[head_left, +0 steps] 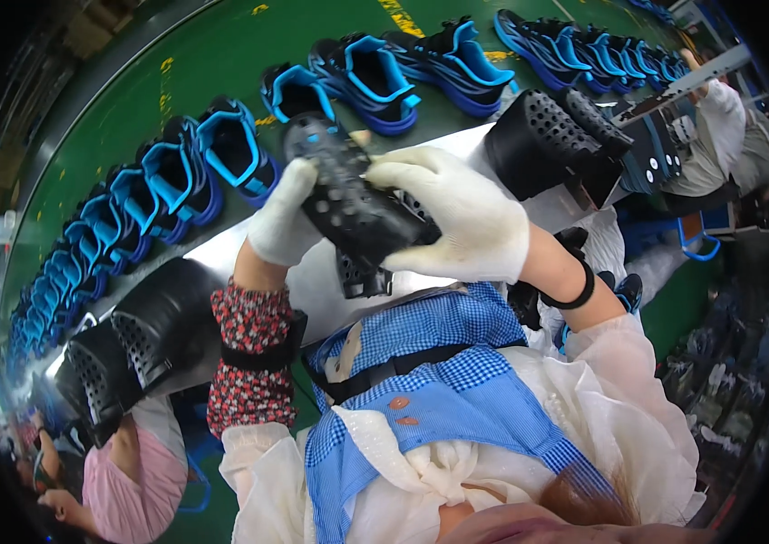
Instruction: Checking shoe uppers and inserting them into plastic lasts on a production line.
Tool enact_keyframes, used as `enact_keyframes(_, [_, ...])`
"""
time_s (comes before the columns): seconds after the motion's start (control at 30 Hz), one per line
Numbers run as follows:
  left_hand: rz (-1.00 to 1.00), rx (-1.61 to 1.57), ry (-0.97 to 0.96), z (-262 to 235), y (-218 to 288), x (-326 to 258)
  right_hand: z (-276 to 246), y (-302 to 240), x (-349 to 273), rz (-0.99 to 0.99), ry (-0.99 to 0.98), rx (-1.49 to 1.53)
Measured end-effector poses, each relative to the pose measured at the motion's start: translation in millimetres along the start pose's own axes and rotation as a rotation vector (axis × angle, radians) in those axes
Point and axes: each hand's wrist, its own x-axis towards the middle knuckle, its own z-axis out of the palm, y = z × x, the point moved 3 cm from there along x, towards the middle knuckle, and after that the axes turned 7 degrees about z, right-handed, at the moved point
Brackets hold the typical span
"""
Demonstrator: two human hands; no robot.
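Observation:
A black, shoe-shaped piece (348, 204) dotted with round holes and bumps is held up between my hands in front of my chest; I cannot make out its exact kind. My left hand (285, 213), in a white glove, grips its left side with the thumb along it. On the other side my right hand (462, 218), gloved in white too, has thumb and fingers around its edge. Part of a black holed thing (366, 276) shows beneath it. Just beyond, a black sneaker with light-blue lining (298, 91) stands in a long row of similar ones.
More sneakers (167, 172) curve away both ways along the green surface (212, 68). Black perforated blocks stand on the bench at right (539, 145) and left (158, 317). A person in pink (135, 471) sits lower left; another person in pale clothes (729, 136) is far right.

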Motion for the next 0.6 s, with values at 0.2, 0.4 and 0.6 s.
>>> enact_keyframes(0.2, [0.097, 0.233, 0.238, -30.0, 10.9, -5.6, 23.2, 9.1, 24.6, 0.312, -0.117, -0.027])
enact_keyframes(0.4, [0.220, 0.025, 0.359, -47.2, 5.7, -4.9, 35.6, 10.5, 50.0, 0.387, -0.078, -0.034])
enact_keyframes(0.6, [0.198, -0.007, 0.387, -56.1, -0.1, 8.9, 44.9, 21.6, 60.0, 0.499, -0.095, -0.134])
